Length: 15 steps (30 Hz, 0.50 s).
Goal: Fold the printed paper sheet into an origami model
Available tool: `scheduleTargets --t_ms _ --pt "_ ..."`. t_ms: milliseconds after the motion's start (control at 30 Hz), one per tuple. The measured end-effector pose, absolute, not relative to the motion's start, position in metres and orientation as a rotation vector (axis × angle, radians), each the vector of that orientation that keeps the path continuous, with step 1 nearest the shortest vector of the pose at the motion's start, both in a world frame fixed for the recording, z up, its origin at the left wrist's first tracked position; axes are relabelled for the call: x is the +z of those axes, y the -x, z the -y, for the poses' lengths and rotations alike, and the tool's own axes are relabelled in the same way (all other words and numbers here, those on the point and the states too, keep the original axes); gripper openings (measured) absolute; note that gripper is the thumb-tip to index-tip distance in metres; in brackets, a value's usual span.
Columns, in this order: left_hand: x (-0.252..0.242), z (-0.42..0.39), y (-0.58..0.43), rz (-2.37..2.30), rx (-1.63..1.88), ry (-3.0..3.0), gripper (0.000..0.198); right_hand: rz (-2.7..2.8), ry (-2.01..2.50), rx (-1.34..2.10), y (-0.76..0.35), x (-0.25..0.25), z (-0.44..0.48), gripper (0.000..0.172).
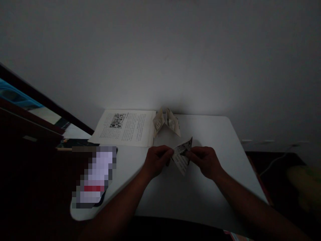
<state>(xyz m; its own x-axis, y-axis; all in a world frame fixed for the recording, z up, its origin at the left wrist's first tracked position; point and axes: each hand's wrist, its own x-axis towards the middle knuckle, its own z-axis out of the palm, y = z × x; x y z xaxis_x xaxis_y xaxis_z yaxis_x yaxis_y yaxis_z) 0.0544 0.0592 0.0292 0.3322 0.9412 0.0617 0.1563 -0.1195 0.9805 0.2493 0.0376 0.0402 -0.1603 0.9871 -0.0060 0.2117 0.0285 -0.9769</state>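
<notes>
My left hand (157, 160) and my right hand (203, 160) hold a folded piece of printed paper (182, 156) between them, just above the white table (175, 194). Both hands pinch it with closed fingers, the left at its left edge, the right at its right side. The paper is folded into a pointed, diamond-like shape with its tip up. Behind it, near the wall, stands another folded paper figure (167, 122) with upright flaps.
An open printed booklet (125, 128) lies at the table's back left. A blurred-out flat object (94, 177) rests on the table's left corner. Dark wooden furniture (27, 134) stands to the left. A cable (273, 162) runs along the dim floor on the right.
</notes>
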Motion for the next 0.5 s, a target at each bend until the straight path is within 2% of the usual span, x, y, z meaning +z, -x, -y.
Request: scheduleTargets --t_ms 267,500 --pt "0.0342 -0.059 -0.0557 -1.009 0.83 -1.586 0.04 1.543 1.268 1.203 -0.2489 0.0365 -0.0381 0.026" --pt "0.0295 -0.0591 -0.0571 -0.941 0.813 -1.535 0.037 1.577 1.229 1.154 -0.2502 0.0406 -0.0369 0.028"
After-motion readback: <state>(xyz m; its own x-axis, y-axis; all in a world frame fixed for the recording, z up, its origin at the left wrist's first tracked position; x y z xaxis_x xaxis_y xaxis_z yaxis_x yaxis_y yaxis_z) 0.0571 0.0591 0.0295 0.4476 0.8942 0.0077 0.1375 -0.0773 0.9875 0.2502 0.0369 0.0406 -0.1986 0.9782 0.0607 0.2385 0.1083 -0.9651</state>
